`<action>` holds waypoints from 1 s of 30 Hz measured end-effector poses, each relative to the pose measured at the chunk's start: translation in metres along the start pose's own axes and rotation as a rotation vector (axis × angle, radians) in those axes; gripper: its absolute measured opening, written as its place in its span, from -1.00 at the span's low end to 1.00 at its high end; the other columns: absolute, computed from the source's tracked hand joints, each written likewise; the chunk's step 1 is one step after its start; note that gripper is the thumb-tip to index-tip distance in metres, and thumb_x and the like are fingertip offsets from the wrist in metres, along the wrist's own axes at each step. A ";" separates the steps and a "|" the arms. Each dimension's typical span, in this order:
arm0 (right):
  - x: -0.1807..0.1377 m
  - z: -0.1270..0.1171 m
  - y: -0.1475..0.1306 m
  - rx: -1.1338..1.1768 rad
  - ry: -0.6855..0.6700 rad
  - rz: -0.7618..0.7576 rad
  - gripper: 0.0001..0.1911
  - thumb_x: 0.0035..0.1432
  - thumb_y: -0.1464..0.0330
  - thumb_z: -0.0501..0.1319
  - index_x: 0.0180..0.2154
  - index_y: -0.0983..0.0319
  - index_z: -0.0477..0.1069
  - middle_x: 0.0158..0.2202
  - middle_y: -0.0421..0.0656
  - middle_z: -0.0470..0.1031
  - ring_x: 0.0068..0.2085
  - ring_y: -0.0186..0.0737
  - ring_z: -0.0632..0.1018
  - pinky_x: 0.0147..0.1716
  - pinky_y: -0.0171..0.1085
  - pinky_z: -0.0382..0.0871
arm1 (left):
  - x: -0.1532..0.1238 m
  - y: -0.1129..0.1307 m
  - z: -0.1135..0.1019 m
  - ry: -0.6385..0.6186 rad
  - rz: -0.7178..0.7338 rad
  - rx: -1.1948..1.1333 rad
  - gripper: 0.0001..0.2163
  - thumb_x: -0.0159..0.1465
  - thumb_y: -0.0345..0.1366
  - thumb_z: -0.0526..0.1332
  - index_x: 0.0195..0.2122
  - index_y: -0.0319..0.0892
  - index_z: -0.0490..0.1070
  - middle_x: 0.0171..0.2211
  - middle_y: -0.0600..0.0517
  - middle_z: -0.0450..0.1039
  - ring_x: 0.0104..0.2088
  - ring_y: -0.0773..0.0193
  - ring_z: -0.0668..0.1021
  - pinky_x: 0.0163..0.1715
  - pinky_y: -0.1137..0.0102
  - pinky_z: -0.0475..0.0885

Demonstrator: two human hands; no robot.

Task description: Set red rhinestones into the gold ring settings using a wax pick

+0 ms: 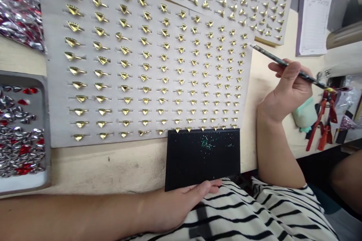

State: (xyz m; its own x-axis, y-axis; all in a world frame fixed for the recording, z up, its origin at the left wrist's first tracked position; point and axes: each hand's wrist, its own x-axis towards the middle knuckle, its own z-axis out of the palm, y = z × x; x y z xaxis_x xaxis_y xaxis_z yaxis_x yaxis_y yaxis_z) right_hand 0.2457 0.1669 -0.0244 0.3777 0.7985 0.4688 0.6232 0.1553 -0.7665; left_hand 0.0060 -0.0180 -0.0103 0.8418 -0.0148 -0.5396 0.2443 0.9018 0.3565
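Dark and mottled, a pen-like tool (pixel 270 56) is pointing lengthwise toward ten o'clock, the right hand (pixel 294 84) pinching it; the left hand's (pixel 185 201) grip is unclear.

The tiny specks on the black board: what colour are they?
The specks look mostly green, some paler, on the black board; best seen in the head view.

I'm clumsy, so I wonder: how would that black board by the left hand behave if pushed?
The black board looks thin and straight-edged, so it would probably stay stiff. The tiny green stones seem loose on it, so they might slide or scatter. The left hand is at the board's near edge, which may steady it a little.
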 end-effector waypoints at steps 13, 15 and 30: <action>0.001 0.003 0.001 -0.009 -0.010 0.001 -0.68 0.23 0.15 0.04 -0.25 0.29 0.34 -0.40 -0.28 0.50 -0.27 -0.36 0.56 -0.11 -0.15 0.43 | -0.001 0.001 0.001 0.002 0.018 -0.018 -0.48 0.34 0.15 -0.16 0.18 0.10 0.28 0.26 0.19 0.22 0.30 0.24 0.19 0.36 0.23 -0.13; 0.001 0.003 0.001 0.007 -0.009 -0.007 -0.68 0.22 0.16 0.05 -0.26 0.30 0.34 -0.39 -0.27 0.48 -0.28 -0.36 0.56 -0.11 -0.15 0.44 | 0.000 0.001 0.001 -0.004 0.018 -0.024 -0.49 0.35 0.15 -0.16 0.17 0.12 0.29 0.26 0.21 0.21 0.31 0.24 0.18 0.36 0.24 -0.13; -0.007 0.000 -0.003 0.013 -0.010 -0.177 -0.78 0.19 0.24 0.12 -0.22 0.24 0.41 -0.24 -0.26 0.41 -0.24 -0.39 0.55 -0.13 -0.17 0.49 | -0.003 0.004 0.000 0.013 0.008 0.029 -0.51 0.35 0.14 -0.16 0.15 0.13 0.31 0.25 0.25 0.21 0.31 0.28 0.18 0.36 0.30 -0.14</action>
State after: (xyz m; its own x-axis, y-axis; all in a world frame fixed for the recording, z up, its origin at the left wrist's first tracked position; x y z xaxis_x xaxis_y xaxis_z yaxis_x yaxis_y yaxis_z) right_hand 0.2413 0.1608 -0.0257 0.2558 0.7640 0.5924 0.6707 0.3011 -0.6779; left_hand 0.0050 -0.0147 -0.0074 0.8372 -0.0020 -0.5470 0.2521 0.8889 0.3825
